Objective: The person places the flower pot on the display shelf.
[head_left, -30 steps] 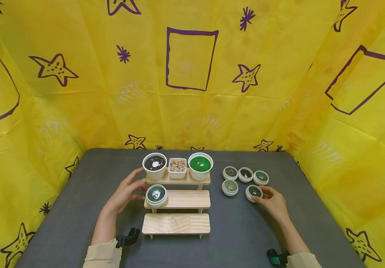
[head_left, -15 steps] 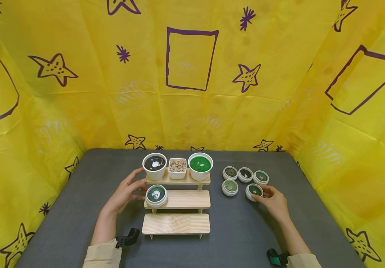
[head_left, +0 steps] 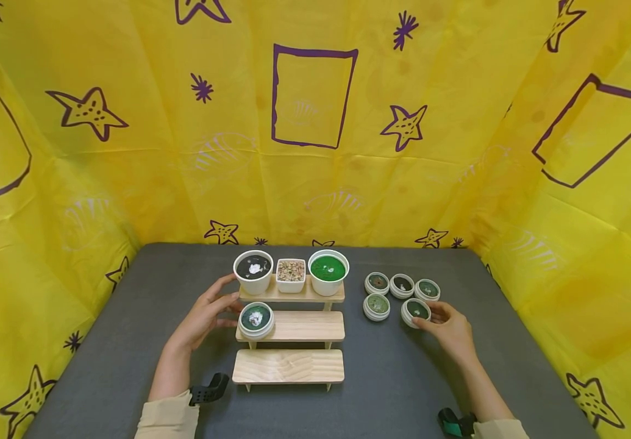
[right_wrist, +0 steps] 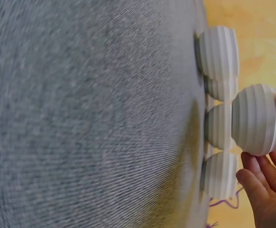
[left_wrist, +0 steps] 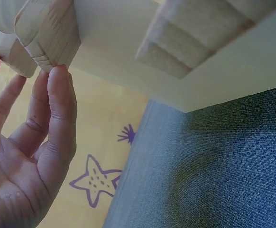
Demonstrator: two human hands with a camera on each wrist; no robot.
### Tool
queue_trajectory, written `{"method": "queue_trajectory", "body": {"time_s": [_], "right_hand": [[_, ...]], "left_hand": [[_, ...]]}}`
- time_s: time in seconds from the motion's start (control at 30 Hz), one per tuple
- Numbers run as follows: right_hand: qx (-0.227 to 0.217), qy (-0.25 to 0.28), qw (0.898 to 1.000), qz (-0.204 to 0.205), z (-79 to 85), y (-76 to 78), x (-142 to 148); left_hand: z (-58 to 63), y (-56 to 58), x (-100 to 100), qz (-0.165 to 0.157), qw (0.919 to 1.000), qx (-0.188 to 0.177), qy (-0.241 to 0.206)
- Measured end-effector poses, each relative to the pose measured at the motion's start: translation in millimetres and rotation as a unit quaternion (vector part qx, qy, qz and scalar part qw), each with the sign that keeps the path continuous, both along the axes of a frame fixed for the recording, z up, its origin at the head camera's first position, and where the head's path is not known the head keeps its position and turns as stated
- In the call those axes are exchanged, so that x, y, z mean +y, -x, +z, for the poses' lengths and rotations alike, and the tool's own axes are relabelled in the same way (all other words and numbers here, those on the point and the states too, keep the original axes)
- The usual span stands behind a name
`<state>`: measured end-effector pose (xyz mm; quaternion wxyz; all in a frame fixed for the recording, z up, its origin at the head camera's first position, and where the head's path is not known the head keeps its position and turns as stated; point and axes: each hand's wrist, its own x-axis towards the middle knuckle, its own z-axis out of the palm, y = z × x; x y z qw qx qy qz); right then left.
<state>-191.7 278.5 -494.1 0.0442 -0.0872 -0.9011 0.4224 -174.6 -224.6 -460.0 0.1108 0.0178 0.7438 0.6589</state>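
"So, what does the right hand [head_left: 451, 332] hold?"

"Its thumb and fingers pinch a small white pot [head_left: 417, 310] with dark green filling, raised off the grey cloth [head_left: 381, 378]."

"And just around that grip?"

"One light green pot [head_left: 377, 306] stands close on its left; three small pots [head_left: 402, 286] sit just beyond it."

"Farther out?"

"Well left of the grip is a wooden stand [head_left: 288, 366]. Its middle shelf [head_left: 310, 327] bears a teal-filled tub [head_left: 256, 321]; its top shelf [head_left: 293, 297], a green-filled cup [head_left: 328, 273], a square dish [head_left: 291, 275] of grainy bits and a black-filled cup [head_left: 253, 274]."

"The other hand?"

"Farthest left, the left hand [head_left: 205, 317] has its fingers spread, fingertips touching the shelf edges. Behind everything hangs a yellow backdrop [head_left: 315, 195]."
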Motion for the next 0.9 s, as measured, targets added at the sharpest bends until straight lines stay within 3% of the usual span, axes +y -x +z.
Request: {"method": "queue_trajectory", "body": {"time_s": [0.4,0.9], "right_hand": [[0.014,0.023,1.0,0.009,15.4,-5.8,-12],[0.049,0.059,0.994,0.071,31.8,-15.1,-39]], "left_hand": [[0.4,0.1,0,-0.001,1.0,0.002,0.0],[-1.1,0.4,-1,-0.002,1.0,0.003,-0.001]]}}
